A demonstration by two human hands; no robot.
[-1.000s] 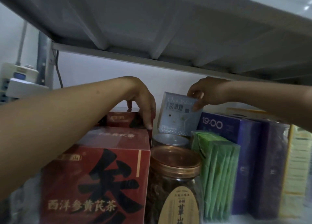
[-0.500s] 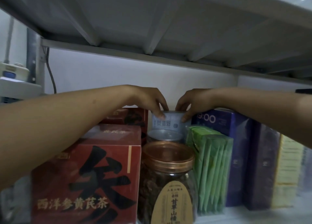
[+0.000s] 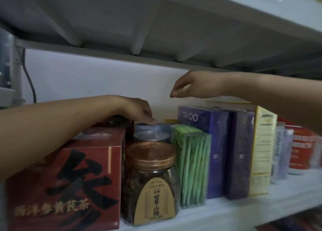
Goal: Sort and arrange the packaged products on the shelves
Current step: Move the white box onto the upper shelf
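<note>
The left hand (image 3: pixel 139 111) reaches to the back of the shelf. Its fingertips (image 3: pixel 151 120) press down on the top edge of a small pale blue box (image 3: pixel 153 126). It is a push from above, not a closed grip around the box. The box stands at the back, behind two jars, and only its top edge shows. The hand is probably pushing it down so it sits straight in its row.

The right hand (image 3: pixel 190 84) hangs in the air above the boxes. Its fingers are loose and curled, and it holds nothing. It is well apart from the blue box.

In front of the blue box is a jar with a silver lid (image 3: pixel 151 136). In front of that stands a clear jar with a copper lid (image 3: pixel 150 163), full of dark dried bits. These three make a line from front to back.

To the left, a big dark red box (image 3: pixel 69 175) sits just beside the jars. To the right, a pack of thin green sachets (image 3: pixel 191 164) stands upright. Next come two tall purple boxes (image 3: pixel 217 143), packed tight so they hold each other up. Beside them is a yellow box (image 3: pixel 263 152).

They all stand on a white metal shelf (image 3: pixel 244 206). The row looks mostly tidy, so the sorting here seems nearly done.
</note>
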